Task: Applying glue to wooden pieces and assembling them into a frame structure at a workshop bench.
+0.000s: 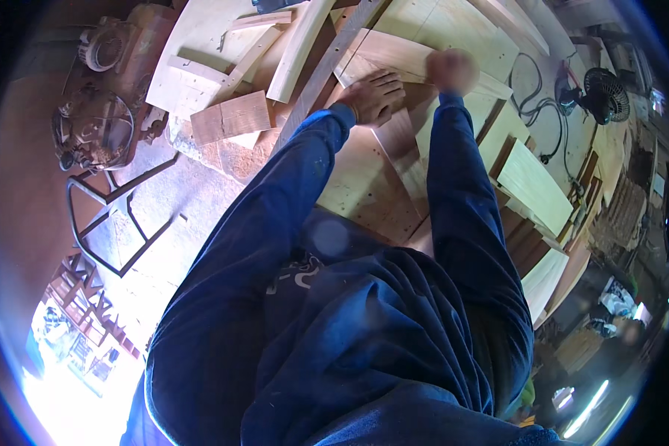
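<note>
My left hand lies palm down with its fingers stretched across wooden boards on the worktable. Under and beside it runs a pale board, slanting towards my right hand. A browner strip of wood reaches from near my left fingers towards my body. At the right part of the pale board is my right hand. It is smeared, so its fingers and anything in them cannot be made out. Left of my left hand, a long grey-brown straight bar crosses the table.
Several loose wood pieces, including a brown block, lie at the left. Boards are piled at the right. A black fan and a looped cable sit beyond. A metal frame and dusty machine stand left.
</note>
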The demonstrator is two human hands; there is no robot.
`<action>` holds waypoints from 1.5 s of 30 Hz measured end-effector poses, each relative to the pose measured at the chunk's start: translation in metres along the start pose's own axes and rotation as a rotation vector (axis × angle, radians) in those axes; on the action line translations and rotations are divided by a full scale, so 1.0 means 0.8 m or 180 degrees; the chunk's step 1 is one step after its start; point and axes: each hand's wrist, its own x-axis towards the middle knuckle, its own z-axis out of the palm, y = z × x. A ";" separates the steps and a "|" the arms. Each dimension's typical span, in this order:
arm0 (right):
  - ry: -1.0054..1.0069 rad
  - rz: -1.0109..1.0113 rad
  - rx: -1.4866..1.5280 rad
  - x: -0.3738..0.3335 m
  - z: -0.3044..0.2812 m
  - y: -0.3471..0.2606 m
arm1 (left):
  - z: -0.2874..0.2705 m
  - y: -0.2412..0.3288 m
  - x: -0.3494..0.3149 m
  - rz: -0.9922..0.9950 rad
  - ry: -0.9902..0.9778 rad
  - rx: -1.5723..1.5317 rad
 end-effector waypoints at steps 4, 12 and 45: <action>0.0087 0.0000 -0.0003 0.006 0.006 0.002 | 0.004 -0.004 0.005 0.0041 0.0182 0.0025; 0.0289 -0.0105 0.0050 0.014 0.014 0.006 | 0.002 -0.006 0.012 -0.0065 -0.0050 0.0139; 0.0149 -0.0082 0.0008 0.052 0.025 0.016 | 0.007 -0.027 0.047 -0.0046 -0.0037 0.0242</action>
